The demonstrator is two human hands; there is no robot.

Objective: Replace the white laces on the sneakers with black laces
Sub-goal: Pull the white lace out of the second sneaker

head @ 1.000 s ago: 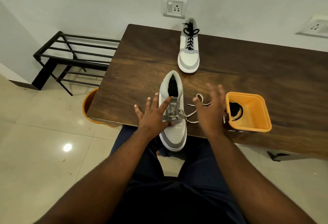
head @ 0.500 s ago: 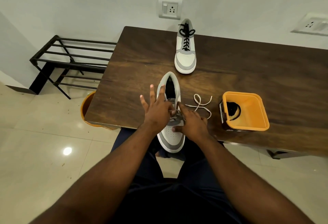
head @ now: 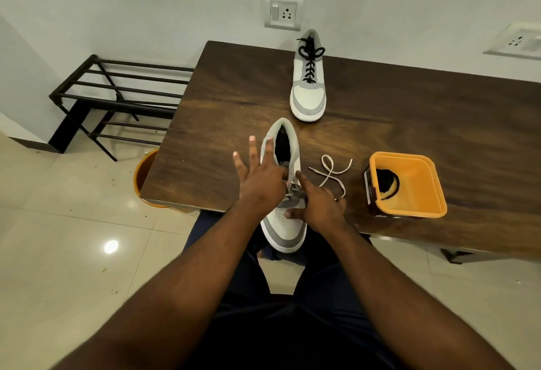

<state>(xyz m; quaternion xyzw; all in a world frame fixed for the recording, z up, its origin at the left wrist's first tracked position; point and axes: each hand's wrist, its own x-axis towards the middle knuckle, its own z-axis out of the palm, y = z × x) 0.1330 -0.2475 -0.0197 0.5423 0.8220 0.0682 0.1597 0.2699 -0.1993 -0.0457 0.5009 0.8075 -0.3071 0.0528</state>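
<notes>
A white and grey sneaker (head: 288,224) lies at the table's near edge, toe hanging over it toward me. Its white lace (head: 332,172) trails loose on the wood to the right. My left hand (head: 259,180) rests on the sneaker's left side with fingers spread, thumb and forefinger at the lace crossing. My right hand (head: 317,204) pinches the lace at the same eyelets; the lacing under both hands is hidden. A second sneaker (head: 308,82) with black laces stands at the table's far side. A black lace (head: 386,183) lies coiled in the orange tub (head: 409,211).
The dark wooden table (head: 228,106) stands against a wall with a socket (head: 282,12). A black metal rack (head: 117,97) stands on the floor to the left. An orange bucket (head: 143,173) sits under the table's left corner. My knees are under the near edge.
Both hands were raised and open above the sneaker a second ago. They have come down onto it and closed on the white lace at the lower eyelets.
</notes>
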